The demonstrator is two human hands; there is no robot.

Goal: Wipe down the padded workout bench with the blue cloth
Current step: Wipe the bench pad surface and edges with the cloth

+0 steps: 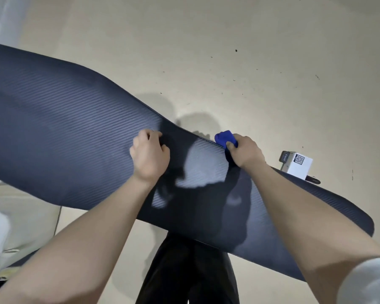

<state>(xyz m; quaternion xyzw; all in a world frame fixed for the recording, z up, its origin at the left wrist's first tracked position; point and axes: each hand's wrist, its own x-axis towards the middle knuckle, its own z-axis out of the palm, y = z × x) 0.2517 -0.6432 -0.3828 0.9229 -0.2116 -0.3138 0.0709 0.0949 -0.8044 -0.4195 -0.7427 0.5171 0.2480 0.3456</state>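
I am looking down at the padded bench, a long dark ribbed surface running from the upper left to the lower right across my view. The blue cloth is sitting bunched at the bench's far edge, right of centre. My right hand is gripping it, thumb and curled fingers closed round the wad and pressing it against that edge. My left hand is resting on the pad just left of the cloth, apart from it, fingers bent with their tips digging into the ribbed surface; it is holding nothing I can see. Shadows of both arms are falling across the pad between the hands. Beyond the bench's far edge, to the right, a small white box with a printed code is lying on the beige floor. Below the bench, my dark trousers are showing.
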